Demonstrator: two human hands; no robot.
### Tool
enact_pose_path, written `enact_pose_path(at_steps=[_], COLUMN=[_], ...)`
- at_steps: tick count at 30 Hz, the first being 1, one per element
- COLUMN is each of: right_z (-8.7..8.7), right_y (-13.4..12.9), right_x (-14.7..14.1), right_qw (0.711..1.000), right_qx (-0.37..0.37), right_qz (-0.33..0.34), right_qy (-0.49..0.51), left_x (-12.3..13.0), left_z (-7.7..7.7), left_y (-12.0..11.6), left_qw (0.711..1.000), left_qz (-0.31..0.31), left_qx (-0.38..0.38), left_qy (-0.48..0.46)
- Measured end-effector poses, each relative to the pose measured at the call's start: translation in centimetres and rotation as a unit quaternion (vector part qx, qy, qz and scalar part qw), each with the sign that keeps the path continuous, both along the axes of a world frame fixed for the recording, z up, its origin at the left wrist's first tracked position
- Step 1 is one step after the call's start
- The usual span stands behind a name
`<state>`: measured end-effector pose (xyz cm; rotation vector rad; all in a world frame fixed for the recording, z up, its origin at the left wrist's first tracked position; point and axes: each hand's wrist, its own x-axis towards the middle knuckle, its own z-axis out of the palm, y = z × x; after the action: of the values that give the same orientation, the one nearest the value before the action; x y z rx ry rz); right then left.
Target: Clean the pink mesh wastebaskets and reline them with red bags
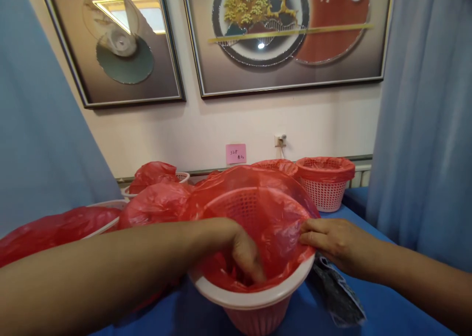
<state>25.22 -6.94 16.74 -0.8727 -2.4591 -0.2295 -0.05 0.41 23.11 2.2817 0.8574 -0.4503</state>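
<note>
A red plastic bag (273, 228) lines a white plastic basket (254, 299) with a perforated wall, directly in front of me. The bag spreads up and over the basket's far rim. My left hand (249, 257) reaches down inside the lined basket, touching the bag; most of its fingers are hidden, so whether they grip it I cannot tell. At the right side of the rim, my right hand (326, 240) pinches the bag's edge between thumb and fingers. Below that hand lies a dark packet in clear wrapping (337, 289).
Another lined basket (324, 193) stands at the back right. More baskets with red bags (157, 176) crowd the left and back. All rest on a blue-covered table (383, 301). Blue curtains (424, 120) hang on both sides. A pink note (236, 154) and a socket (280, 140) are on the wall.
</note>
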Motion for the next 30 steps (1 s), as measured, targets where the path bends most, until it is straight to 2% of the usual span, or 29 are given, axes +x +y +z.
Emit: enact_pose_path(at_steps=[2, 6, 8, 10, 12, 14, 15, 17, 19, 20, 23, 27, 28, 30], right_z=[-0.4, -1.6, -1.8, -1.6, -1.2, -1.1, -1.1, -1.4, -1.8, -2.0, -2.4, -3.1, -3.2, -3.5], right_y=[0.0, 0.3, 0.3, 0.1, -0.1, -0.3, -0.5, -1.0, -1.6, -1.9, -2.7, -2.5, -2.3, -1.7], right_x=[0.3, 0.9, 1.0, 1.1, 1.0, 0.9, 0.8, 0.8, 0.8, 0.8, 0.7, 0.1, -0.1, -0.2], right_qw=[1.0, 0.998, 0.997, 0.994, 0.99, 0.985, 0.982, 0.979, 0.98, 0.981, 0.986, 0.99, 0.989, 0.986], right_qx=[0.005, 0.04, 0.056, 0.055, 0.044, 0.046, 0.055, 0.074, 0.098, 0.11, 0.107, 0.046, 0.03, -0.016], right_qz=[-0.015, -0.035, -0.029, -0.023, -0.021, -0.02, -0.02, -0.024, -0.035, -0.042, -0.046, -0.038, -0.042, -0.048], right_qy=[0.002, 0.026, 0.052, 0.088, 0.129, 0.168, 0.181, 0.188, 0.168, 0.155, 0.122, 0.127, 0.137, 0.161], left_x=[-0.5, -2.7, -4.4, -6.2, -7.7, -8.8, -9.3, -10.1, -10.9, -11.3, -12.5, -14.2, -14.5, -15.1], left_z=[1.7, 6.1, 7.2, 7.1, 6.0, 4.5, 3.8, 2.4, 1.2, 0.5, -1.9, -6.1, -7.0, -8.4], left_y=[-0.4, -1.7, -2.5, -3.1, -3.5, -4.2, -4.6, -5.9, -7.3, -7.9, -8.8, -7.5, -7.0, -6.3], left_qw=[1.0, 0.991, 0.992, 0.994, 0.989, 0.969, 0.949, 0.886, 0.828, 0.811, 0.782, 0.748, 0.746, 0.744], left_qz=[-0.007, -0.011, 0.0, 0.021, 0.035, 0.026, 0.006, -0.054, -0.107, -0.118, -0.132, -0.149, -0.131, -0.045], left_qx=[-0.014, 0.118, 0.119, 0.093, 0.097, 0.176, 0.236, 0.37, 0.467, 0.5, 0.549, 0.57, 0.57, 0.561], left_qy=[0.026, -0.055, -0.043, -0.057, -0.105, -0.173, -0.21, -0.273, -0.29, -0.281, -0.264, -0.306, -0.32, -0.36])
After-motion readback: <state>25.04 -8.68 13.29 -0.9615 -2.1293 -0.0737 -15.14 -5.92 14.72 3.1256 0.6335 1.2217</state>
